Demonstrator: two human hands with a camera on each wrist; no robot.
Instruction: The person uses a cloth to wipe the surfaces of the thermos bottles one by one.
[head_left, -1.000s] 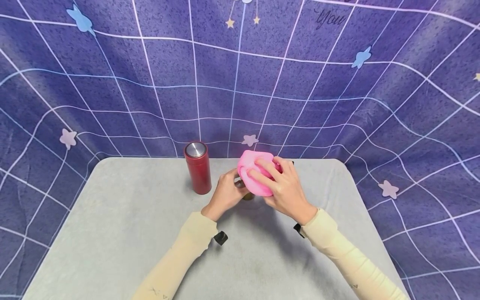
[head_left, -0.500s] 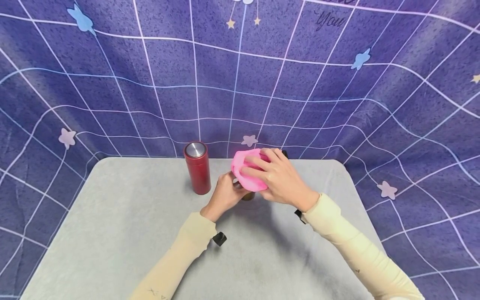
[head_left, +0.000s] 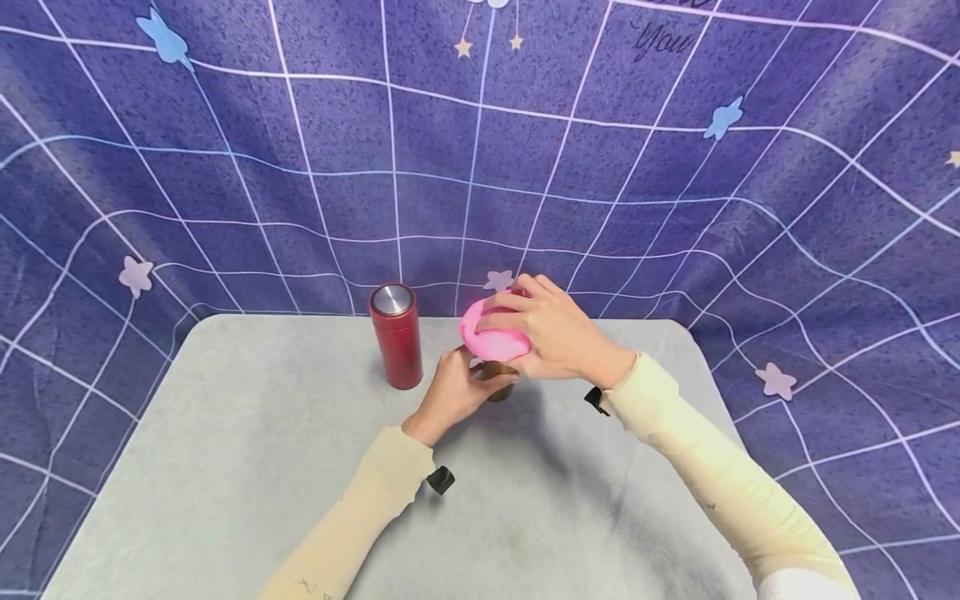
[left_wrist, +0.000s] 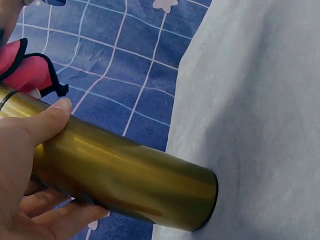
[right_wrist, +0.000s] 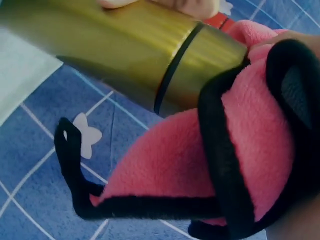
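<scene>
My left hand (head_left: pixel 456 387) grips a gold thermos (left_wrist: pixel 130 170) around its side, thumb on one face and fingers on the other. In the left wrist view its base meets the grey tabletop. A pink plush cloth (head_left: pixel 495 343) with black edging and a small black loop is in my right hand (head_left: pixel 562 329). In the right wrist view, the cloth (right_wrist: pixel 170 160) is bunched against the upper end of the thermos (right_wrist: pixel 125 50), past a dark ring. From the head view, the cloth and hands hide most of the thermos.
A red thermos (head_left: pixel 398 346) with a silver lid stands upright to the left of my left hand. The grey table (head_left: pixel 247 467) ends at a purple-blue gridded curtain (head_left: pixel 322 208) with star prints, which surrounds its back and sides.
My right hand has moved left and farther back with the cloth, turning at the wrist over the thermos top. My left hand has barely moved and keeps its grip.
</scene>
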